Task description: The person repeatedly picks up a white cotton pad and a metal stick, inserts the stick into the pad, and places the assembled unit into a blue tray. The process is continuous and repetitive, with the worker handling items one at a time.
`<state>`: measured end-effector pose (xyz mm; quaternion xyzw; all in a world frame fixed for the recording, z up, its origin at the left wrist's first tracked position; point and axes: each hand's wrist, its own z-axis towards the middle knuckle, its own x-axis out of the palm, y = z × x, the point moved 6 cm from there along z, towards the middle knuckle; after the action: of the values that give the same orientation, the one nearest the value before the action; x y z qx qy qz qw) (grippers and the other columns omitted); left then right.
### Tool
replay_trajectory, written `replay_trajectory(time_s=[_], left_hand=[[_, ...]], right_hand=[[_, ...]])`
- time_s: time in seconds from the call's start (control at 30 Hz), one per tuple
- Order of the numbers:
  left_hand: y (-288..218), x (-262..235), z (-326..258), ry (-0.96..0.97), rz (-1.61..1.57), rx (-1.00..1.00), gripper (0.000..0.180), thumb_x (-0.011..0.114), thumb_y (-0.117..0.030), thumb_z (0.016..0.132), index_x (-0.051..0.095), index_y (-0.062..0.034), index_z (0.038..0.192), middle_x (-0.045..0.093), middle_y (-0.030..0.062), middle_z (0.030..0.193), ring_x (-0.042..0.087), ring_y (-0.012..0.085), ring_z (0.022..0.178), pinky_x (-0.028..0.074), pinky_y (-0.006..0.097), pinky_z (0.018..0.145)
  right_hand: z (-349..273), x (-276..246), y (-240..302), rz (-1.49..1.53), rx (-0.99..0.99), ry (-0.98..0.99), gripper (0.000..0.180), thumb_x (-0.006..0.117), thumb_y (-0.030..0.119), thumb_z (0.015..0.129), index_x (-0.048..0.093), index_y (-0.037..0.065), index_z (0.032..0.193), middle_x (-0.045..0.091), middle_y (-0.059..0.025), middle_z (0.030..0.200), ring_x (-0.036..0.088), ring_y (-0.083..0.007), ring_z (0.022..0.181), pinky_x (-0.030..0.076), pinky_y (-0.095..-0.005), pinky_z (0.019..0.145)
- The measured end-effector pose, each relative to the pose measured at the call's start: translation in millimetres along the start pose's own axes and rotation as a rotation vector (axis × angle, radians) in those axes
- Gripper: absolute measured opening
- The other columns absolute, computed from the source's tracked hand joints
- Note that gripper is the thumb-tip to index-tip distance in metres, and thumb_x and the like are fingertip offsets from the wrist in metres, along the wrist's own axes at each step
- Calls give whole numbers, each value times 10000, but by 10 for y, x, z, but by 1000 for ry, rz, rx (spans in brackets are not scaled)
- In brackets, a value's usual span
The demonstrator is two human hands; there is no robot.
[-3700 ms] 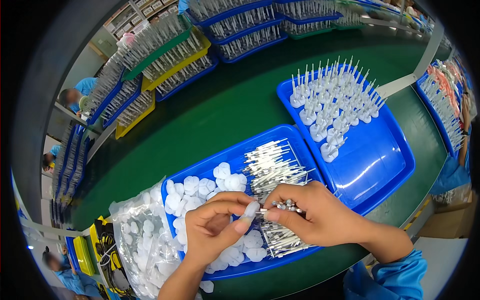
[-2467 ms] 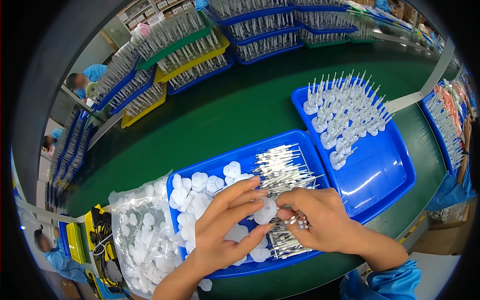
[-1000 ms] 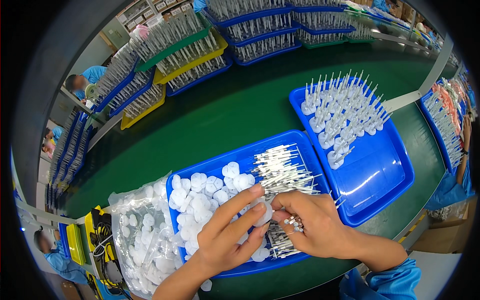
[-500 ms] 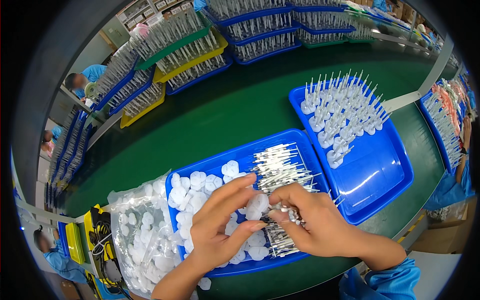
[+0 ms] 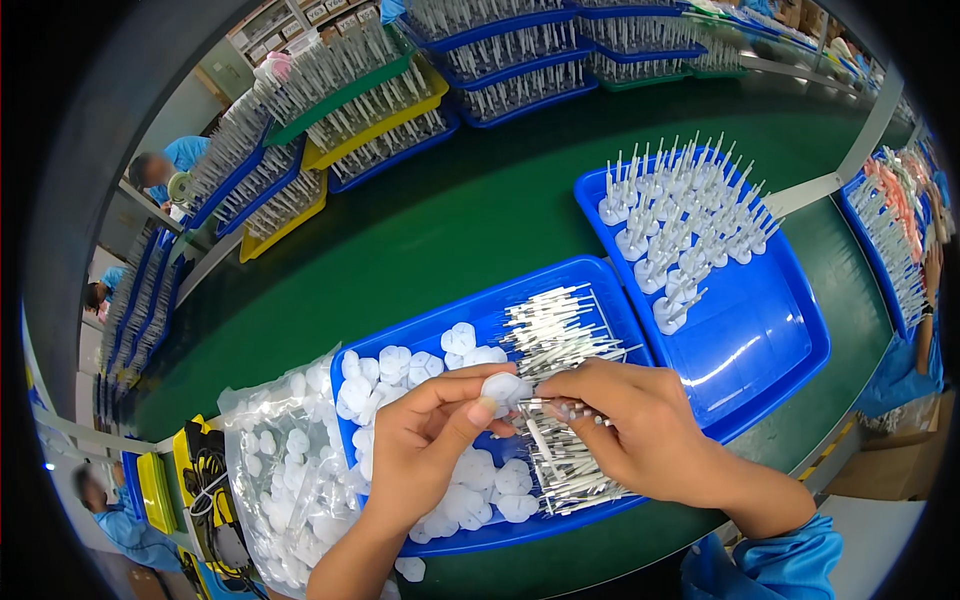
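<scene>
My left hand (image 5: 415, 445) pinches a white scalloped plastic disc (image 5: 503, 392) between thumb and fingertips, over the nearer blue tray (image 5: 450, 308). Close against it, my right hand (image 5: 645, 425) is closed on thin white rods; one rod end points toward the disc. Whether that tip touches the disc is hard to tell. Loose scalloped discs (image 5: 485, 490) fill the tray's left part, and a heap of thin white rods (image 5: 560, 325) lies in its right part, partly under my right hand.
Right of it, a second blue tray (image 5: 735, 360) holds upright rods on disc bases (image 5: 690, 225) in its far part. A clear bag of discs (image 5: 290, 480) lies left, beside coiled black cable (image 5: 210, 470). Stacked trays of rods (image 5: 525, 65) line the back. Co-workers sit at the sides.
My left fingers have closed in from a wider spread to a pinch on the disc, which has shifted slightly left. The right hand has moved a little, staying close to the disc.
</scene>
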<state>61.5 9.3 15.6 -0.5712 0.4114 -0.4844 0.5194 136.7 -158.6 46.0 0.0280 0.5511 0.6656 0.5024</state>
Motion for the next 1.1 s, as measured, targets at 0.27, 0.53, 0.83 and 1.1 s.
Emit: replay_trajectory(time_s=[0.27,0.53,0.83,1.1], left_hand=[[105,-37,-15,-13,-273,-114,201,644,-144,963,620,23,1073,639,256,1216,654,289,1081,573,462,885],[67,-31,-13,0,-272,-45,170,674,-54,921,626,18,1067,644,249,1206,661,290,1080,568,429,890],[5,15,-29,29,-73,123,234,683,91,856,633,37,1077,618,230,1237,622,270,1143,526,405,960],[-16,36,-60,39,84,235,301,727,124,794,654,34,1072,621,206,1227,592,274,1184,481,413,1007]], right_hand=[[-10,-9,-32,138,7,-3,243,683,15,803,645,22,1043,708,-145,878,686,-310,684,516,-369,556],[-9,7,-81,178,89,89,201,667,32,834,641,22,1034,694,-154,783,669,-309,603,498,-372,534],[-26,30,-113,170,108,48,159,642,56,870,627,3,1019,639,-182,675,627,-337,547,461,-407,508],[-47,95,-149,204,200,72,156,639,110,911,587,3,1011,584,-178,586,589,-347,497,414,-445,475]])
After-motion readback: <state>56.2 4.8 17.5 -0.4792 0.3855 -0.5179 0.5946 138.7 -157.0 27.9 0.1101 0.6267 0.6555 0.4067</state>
